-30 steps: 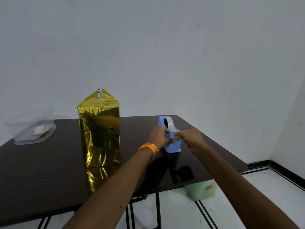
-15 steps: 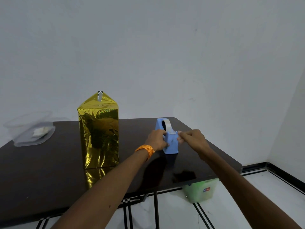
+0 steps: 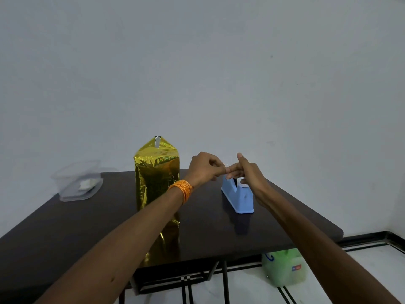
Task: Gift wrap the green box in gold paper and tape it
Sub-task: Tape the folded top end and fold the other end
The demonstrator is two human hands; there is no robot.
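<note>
Box (image 3: 156,172) wrapped in gold paper stands upright on dark worktop (image 3: 65,227), white tab (image 3: 157,141) at its peak. Blue dispenser (image 3: 237,198) sits just right of box. Both hands are raised above dispenser, right of box top. Left hand (image 3: 203,167), orange band (image 3: 182,189) at wrist: fingers curled, thumb and index pinched on faint clear tape (image 3: 225,166). Right hand (image 3: 249,174): index and middle fingers straight, tips touching left fingertips, thumb up and apart. Clear container (image 3: 79,183) left of box.
</note>
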